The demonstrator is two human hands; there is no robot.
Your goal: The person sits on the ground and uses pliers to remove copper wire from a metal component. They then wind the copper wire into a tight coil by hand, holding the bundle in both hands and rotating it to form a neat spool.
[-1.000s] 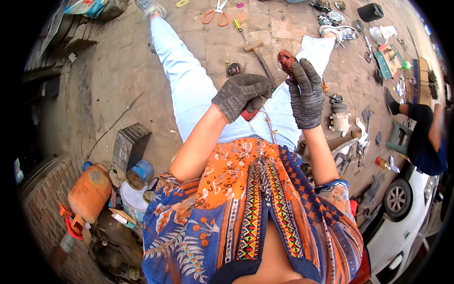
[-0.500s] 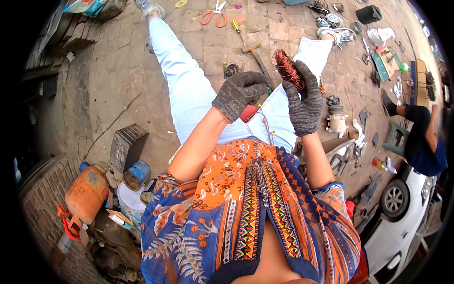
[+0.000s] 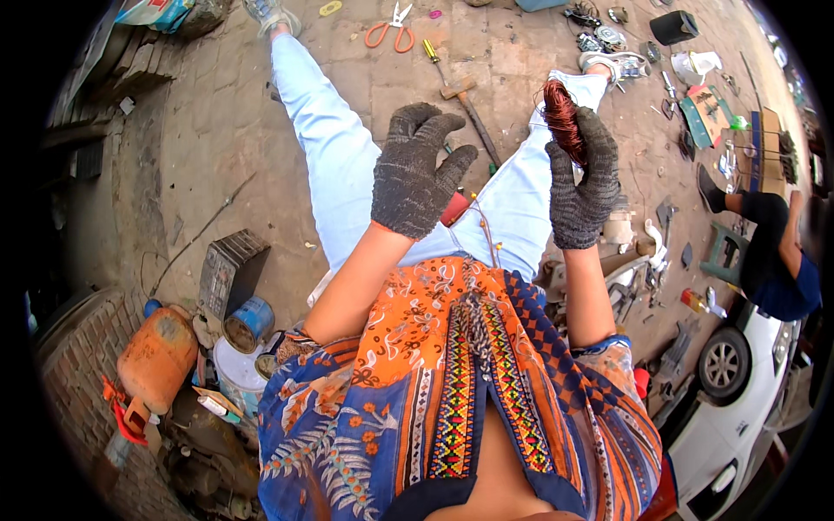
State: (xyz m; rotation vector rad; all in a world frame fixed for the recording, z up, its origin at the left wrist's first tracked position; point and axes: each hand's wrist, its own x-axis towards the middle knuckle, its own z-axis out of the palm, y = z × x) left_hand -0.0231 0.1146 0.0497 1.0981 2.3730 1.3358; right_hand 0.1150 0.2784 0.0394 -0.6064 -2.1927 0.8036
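My right hand, in a dark grey knit glove, is closed around a bundle of reddish copper wire. The wire sticks up past the fingers, with loose strands at its edge, over my right shin. In a matching glove, my left hand hovers above my left thigh, fingers apart and slightly curled, and nothing shows in it. A hammer lies on the ground between my legs. Beyond it are a screwdriver with a yellow handle and scissors with orange handles. A red object is partly visible between my thighs.
Metal parts and a teal case litter the ground at right, near a seated person and a white car. On the left stand a dark battery-like block, a blue can and an orange gas cylinder.
My hands have moved apart. The left went leftward and its fingers spread; the right shifted rightward with the copper wire bundle still in it.
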